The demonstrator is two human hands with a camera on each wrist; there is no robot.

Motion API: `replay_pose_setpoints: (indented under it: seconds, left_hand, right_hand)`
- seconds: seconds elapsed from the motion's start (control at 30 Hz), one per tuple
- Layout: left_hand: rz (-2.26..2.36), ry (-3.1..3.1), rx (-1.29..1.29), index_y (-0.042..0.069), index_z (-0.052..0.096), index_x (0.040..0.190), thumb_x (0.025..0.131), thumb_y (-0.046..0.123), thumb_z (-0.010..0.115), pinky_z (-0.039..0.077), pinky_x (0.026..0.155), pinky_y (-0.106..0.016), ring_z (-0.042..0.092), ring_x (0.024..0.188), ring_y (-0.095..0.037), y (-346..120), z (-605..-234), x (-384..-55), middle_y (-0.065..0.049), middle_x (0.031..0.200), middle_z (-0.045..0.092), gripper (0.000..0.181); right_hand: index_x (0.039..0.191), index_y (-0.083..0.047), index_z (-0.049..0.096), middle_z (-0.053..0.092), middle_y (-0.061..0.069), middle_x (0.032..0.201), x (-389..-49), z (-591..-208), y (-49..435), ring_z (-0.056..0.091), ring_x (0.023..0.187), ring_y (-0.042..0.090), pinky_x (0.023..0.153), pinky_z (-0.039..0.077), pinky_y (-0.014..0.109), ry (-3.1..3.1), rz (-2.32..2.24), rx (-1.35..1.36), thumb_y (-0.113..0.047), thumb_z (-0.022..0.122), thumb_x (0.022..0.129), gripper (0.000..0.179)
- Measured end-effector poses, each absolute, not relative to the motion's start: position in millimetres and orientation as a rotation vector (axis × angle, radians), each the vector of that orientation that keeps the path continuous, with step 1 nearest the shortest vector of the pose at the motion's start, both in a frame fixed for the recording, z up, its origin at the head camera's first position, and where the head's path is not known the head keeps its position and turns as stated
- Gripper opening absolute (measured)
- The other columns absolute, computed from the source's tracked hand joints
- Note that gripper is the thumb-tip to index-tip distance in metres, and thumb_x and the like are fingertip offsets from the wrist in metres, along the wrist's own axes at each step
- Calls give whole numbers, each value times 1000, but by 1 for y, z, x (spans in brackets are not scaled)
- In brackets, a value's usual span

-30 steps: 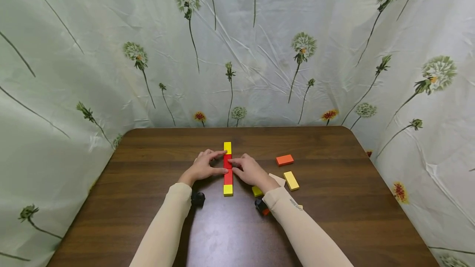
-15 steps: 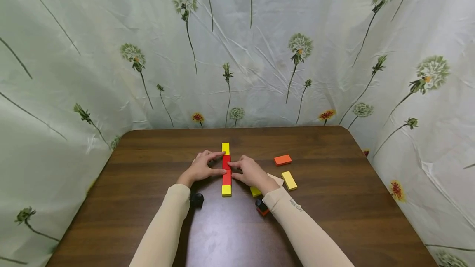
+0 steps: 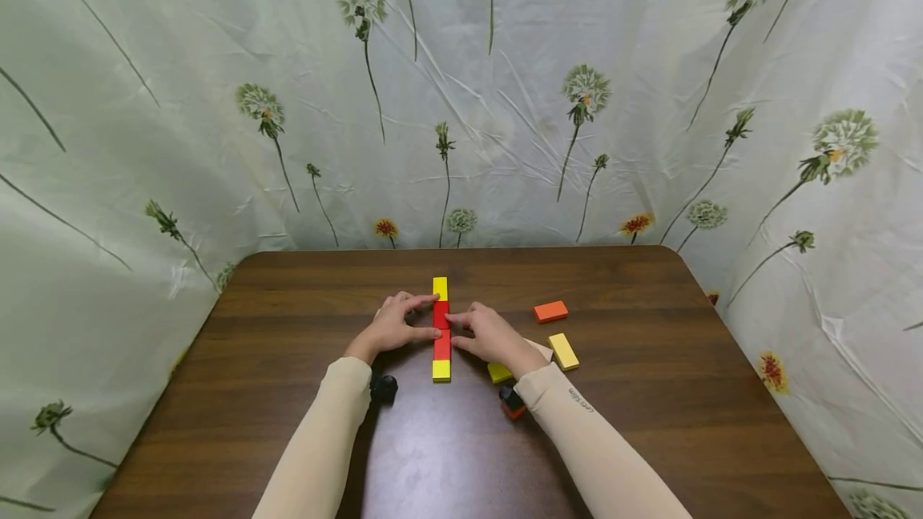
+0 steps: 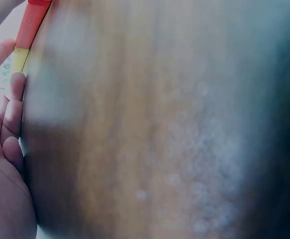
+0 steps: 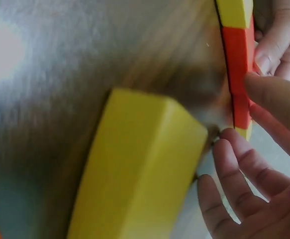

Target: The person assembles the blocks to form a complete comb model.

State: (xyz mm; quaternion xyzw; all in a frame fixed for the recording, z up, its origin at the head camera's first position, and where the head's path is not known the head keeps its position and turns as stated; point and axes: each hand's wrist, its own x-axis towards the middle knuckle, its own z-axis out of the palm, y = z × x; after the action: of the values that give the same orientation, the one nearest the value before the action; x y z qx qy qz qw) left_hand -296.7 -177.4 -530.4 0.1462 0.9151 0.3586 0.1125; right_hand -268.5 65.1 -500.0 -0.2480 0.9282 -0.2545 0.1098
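Block row (image 3: 442,347), flat on the bench (image 3: 288,423), long axis running away from the person.
Left hand (image 3: 389,325) is at its left side, thumb and forefinger spread wide; right hand (image 3: 493,336) is at its right side, thumb and forefinger more narrowly parted; neither is curled round it, and both are equally near. Bench surface extends past both row ends, farther on the near side; loose blocks (image 3: 564,352) lie only to the right.

Red blocks (image 5: 237,57) smooth; tabletop (image 3: 692,391) glossy wood-grain; curtain (image 3: 519,158) creased, shiny cloth.
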Motion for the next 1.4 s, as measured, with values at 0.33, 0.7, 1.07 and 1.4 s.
replay_pose_setpoints:
  seconds: [0.33, 0.7, 1.07, 1.4]
  left_hand:
    - [1044, 2685, 423, 31, 58, 156, 87, 50, 86, 44, 108, -58, 46, 130, -30, -177, -530, -296, -10, 136, 59, 77]
    - [1027, 2706, 452, 27, 57, 156, 87, 47, 86, 42, 107, -58, 46, 129, -31, -177, -530, -296, -11, 135, 60, 77]
    - [1024, 2707, 439, 28, 57, 156, 87, 47, 86, 43, 107, -59, 47, 128, -31, -178, -532, -296, -11, 136, 60, 78]
    - [1005, 2722, 482, 25, 57, 157, 87, 52, 84, 43, 104, -57, 47, 127, -34, -178, -533, -295, -13, 135, 60, 80]
  right_hand:
    - [142, -11, 70, 69, 12, 123, -270, -490, 95, 68, 117, 28, 103, 58, 47, 2687, -892, -600, -20, 74, 103, 40]
    - [139, -2, 70, 72, 18, 126, -278, -480, 143, 68, 115, 33, 103, 57, 51, 2749, -936, -526, -21, 71, 105, 38]
    - [139, 1, 67, 71, 23, 123, -280, -484, 181, 66, 111, 37, 96, 56, 54, 2927, -895, -101, -23, 76, 101, 46]
    - [139, 11, 60, 65, 32, 134, -271, -488, 194, 65, 115, 42, 102, 55, 55, 2904, -801, 95, -38, 80, 96, 68]
